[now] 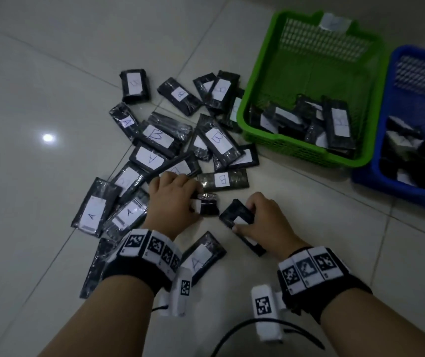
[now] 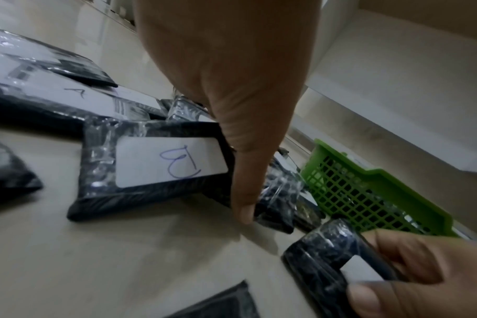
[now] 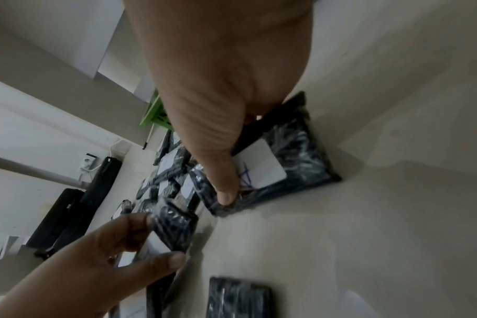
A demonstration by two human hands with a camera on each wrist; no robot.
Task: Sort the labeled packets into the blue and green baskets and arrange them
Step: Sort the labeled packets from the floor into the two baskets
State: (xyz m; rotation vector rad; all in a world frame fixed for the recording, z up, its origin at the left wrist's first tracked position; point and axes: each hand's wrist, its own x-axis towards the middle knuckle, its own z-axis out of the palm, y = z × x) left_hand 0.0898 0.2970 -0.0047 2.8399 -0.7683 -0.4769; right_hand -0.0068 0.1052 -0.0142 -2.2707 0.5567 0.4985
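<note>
My left hand (image 1: 174, 199) is grasping a B packet (image 2: 155, 170), fingers curled over its far edge and thumb down its near side, tipping it up off the floor (image 1: 296, 228). My right hand (image 1: 265, 222) has its grip on an A packet (image 3: 270, 163), thumb pressed on the white label and fingers wrapped over the top edge, the packet tilted with its low end near the tiles. The two packets sit close together, corners nearly meeting, right in front of me.

Just beyond my left hand lies another B packet (image 1: 222, 179), flat on the floor. Past it and off to the left spreads the loose pile of packets (image 1: 154, 140), overlapping, with A and B labels facing up. One more A packet (image 1: 201, 256) lies between my wrists.

Far right, the green basket (image 1: 265, 60) holds several packets along its near side. The blue basket (image 1: 376, 181) stands touching it on the right, with packets inside too.
</note>
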